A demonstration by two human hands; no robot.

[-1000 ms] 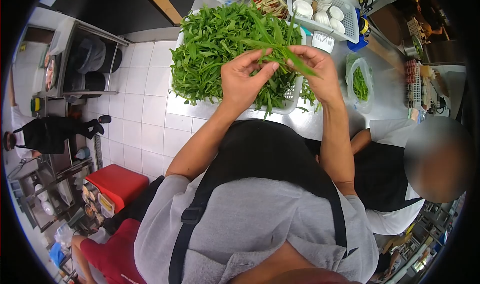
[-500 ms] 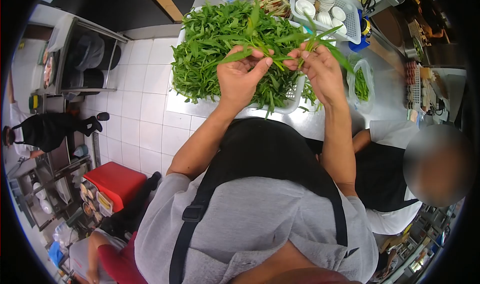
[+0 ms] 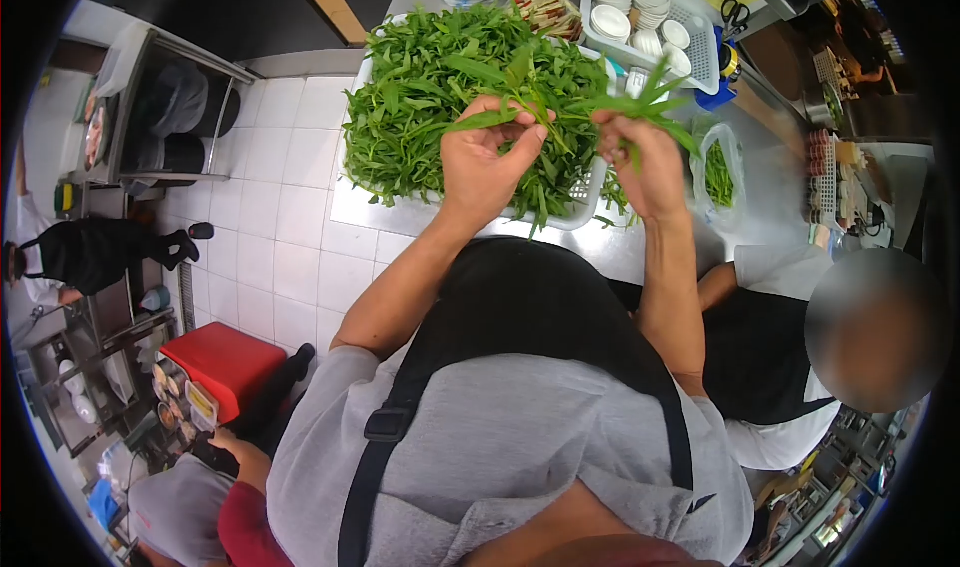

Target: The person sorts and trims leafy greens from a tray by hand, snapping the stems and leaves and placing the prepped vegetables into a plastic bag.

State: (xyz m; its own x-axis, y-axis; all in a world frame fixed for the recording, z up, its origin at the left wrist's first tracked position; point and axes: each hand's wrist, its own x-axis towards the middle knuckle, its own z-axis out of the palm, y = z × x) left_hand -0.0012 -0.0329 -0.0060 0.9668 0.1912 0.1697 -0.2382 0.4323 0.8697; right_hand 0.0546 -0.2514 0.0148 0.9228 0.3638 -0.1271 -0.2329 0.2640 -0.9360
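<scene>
My left hand (image 3: 488, 162) is closed in a pinch on a sprig of leafy greens, apparently water spinach, over the front of a white basket (image 3: 588, 207). One long leaf (image 3: 480, 120) sticks out past its fingers. My right hand (image 3: 648, 162) grips a second sprig (image 3: 648, 99) just beyond the basket's right side, with its narrow leaves fanned out above the knuckles. That hand is slightly blurred. Beneath both hands, the basket is heaped with loose greens (image 3: 420, 97). A few cut stems (image 3: 614, 192) lie on the steel counter beside it.
Right of my right hand stands a clear plastic bag (image 3: 738, 182) of green stems. A crate (image 3: 700, 57) with small white bowls (image 3: 610, 22) sits behind, scissors (image 3: 735, 15) near it. A co-worker in a black apron (image 3: 765, 352) stands close at my right; a red box (image 3: 222, 367) is at left.
My right hand has moved slightly away from my left, its wrist turned and its sprig tilted. My left hand has barely shifted. At lower left, another person's arm has reached toward the food containers.
</scene>
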